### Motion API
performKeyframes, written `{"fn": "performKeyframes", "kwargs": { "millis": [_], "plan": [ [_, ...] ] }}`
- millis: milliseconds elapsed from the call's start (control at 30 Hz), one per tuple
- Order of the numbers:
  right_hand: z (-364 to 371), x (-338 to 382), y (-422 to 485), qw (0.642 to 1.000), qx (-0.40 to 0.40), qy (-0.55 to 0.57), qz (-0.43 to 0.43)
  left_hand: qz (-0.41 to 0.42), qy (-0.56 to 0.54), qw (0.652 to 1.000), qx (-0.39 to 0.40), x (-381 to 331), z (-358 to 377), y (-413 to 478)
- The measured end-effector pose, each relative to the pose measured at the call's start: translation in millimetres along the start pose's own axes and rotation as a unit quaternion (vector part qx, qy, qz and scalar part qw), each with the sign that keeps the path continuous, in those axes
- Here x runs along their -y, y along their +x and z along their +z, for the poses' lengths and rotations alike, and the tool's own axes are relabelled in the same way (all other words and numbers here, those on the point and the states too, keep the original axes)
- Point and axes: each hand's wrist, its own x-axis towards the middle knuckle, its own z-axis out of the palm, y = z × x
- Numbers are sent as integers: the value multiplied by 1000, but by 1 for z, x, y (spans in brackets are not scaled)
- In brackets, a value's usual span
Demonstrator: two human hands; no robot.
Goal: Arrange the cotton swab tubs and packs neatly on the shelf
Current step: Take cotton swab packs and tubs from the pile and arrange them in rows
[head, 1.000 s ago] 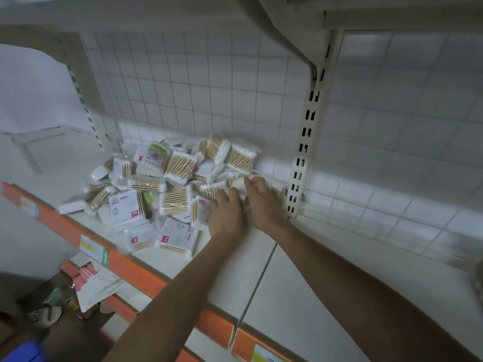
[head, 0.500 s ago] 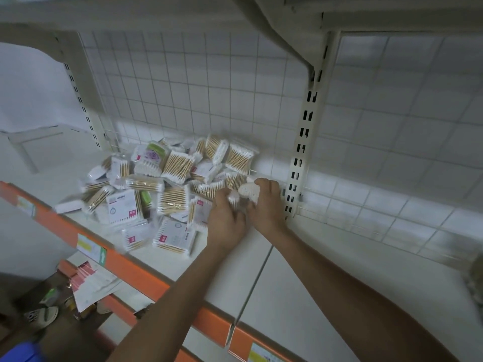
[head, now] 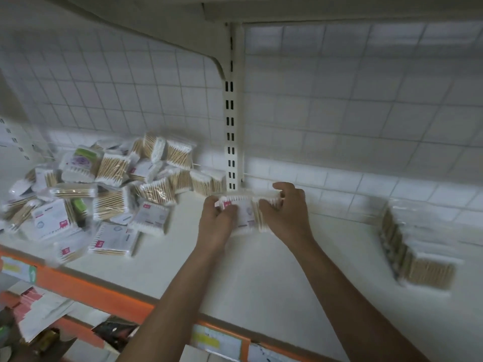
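Observation:
A bunch of flat cotton swab packs (head: 247, 212) is held between both hands above the white shelf (head: 235, 270), just in front of the slotted upright. My left hand (head: 217, 220) grips the bunch from the left, fingers curled over its red-labelled edge. My right hand (head: 285, 210) grips it from the right, fingers hooked over the top. A loose heap of swab packs (head: 104, 189) lies on the shelf to the left. A neat row of packs (head: 413, 246) stands on edge at the right.
The slotted upright post (head: 232, 121) rises right behind the hands, against a white wire-grid back panel (head: 352, 113). An orange price rail (head: 104, 293) runs along the shelf's front edge. A lower shelf (head: 39, 317) at bottom left holds paper goods. Another shelf hangs overhead.
Both hands lifted a bunch of packs out of the heap's right edge and carried it rightward in front of the upright. The view swung right, bringing the standing row into sight.

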Motion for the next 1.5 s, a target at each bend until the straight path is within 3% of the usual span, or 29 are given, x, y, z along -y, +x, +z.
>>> {"fn": "performKeyframes", "kwargs": {
  "millis": [133, 567, 867, 1500],
  "plan": [
    [-45, -14, -23, 999, -11, 13, 40, -10, 32, 999, 38, -3, 36, -23],
    [-133, -56, -76, 997, -73, 14, 10, 67, 200, 964, 160, 13, 129, -84],
    [-191, -80, -95, 993, -65, 71, 60, 63, 135, 978, 147, 10, 159, -118],
    [-267, -149, -117, 980, -165, -105, 46, 56, 79, 976, 194, 10, 193, -164]
  ]
}}
